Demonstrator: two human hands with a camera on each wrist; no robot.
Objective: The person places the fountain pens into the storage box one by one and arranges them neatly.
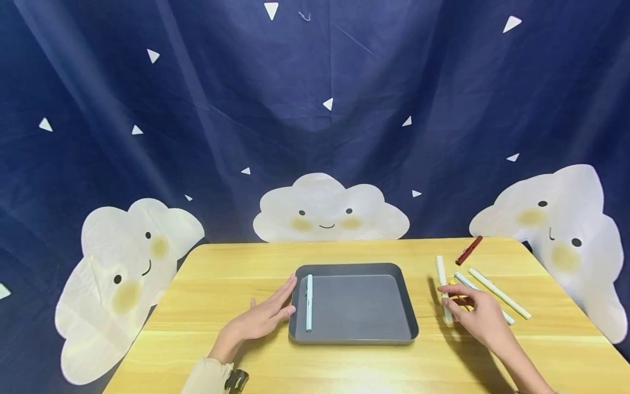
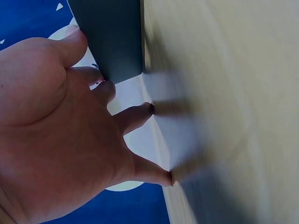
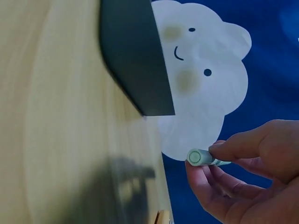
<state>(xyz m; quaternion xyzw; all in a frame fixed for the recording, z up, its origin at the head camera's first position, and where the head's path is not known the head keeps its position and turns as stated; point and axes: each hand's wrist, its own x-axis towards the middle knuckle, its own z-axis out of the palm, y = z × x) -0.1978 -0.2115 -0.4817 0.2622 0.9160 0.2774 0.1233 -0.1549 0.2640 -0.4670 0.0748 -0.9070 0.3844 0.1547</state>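
Note:
A dark grey tray [image 1: 359, 342] lies on the table with a pale blue pen [image 1: 309, 306] upright along its left side. My left hand [image 1: 263, 317] touches the tray's left wall with fairly straight fingers; in the left wrist view, thumb and fingertips meet the tray's side [image 2: 112, 42]. Right of the tray, my right hand [image 1: 479, 314] pinches a whitish pen [image 1: 441, 268] between thumb and fingers. The right wrist view shows this pen's round end [image 3: 195, 157] raised above the table, its shadow below.
Around my right hand lie a dark red pen [image 1: 469, 250], a light blue pen [image 1: 466, 281], a cream pen [image 1: 502, 294] and a yellow pen [image 1: 453, 282] partly hidden by the fingers. Behind the wooden table [image 1: 236, 257] hangs a navy curtain [image 1: 295, 137] with clouds.

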